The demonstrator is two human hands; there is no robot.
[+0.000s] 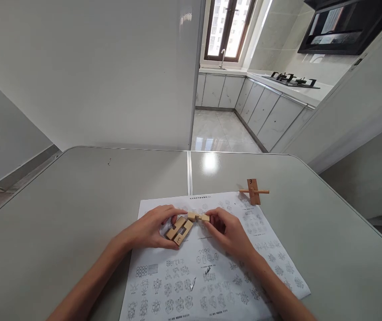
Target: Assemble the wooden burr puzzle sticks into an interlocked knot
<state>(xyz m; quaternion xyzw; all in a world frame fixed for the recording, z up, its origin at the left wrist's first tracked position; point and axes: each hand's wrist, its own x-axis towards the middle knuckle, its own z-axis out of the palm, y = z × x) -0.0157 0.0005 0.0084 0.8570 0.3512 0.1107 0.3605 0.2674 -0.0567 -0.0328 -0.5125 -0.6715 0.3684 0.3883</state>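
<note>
Pinched at its right end between thumb and fingers of the right hand [229, 229], closed to a narrow grip: a notched stick [192, 216] of pale wood, square-edged, with a thin waist between two blocky ends. Touching its left end, the outstretched index fingertip of the left hand [149, 228]. Clasped in that same hand, thumb along the near end, a pair of bars [176, 226] in smooth light wood, side by side on a slant, with a notched gap between and a dark mark on the nearer one; hidden from view, most of the curled fingers behind. Hard to tell whether raised or resting. Beneath, a creased white paper sheet [191, 254], covered with small printed line drawings. Over its far right corner, a browner wooden assembly [253, 196]: flat plate, round dowel straight through crosswise, well apart from both hands. Around the paper, a glossy grey-green tabletop [77, 214], with a pale seam [190, 174] running to the far edge, rounded corners, and broad room to the left, less to the right. Beyond, a smooth white panel [93, 76] and, through the opening, marbled cabinets [271, 111].
</note>
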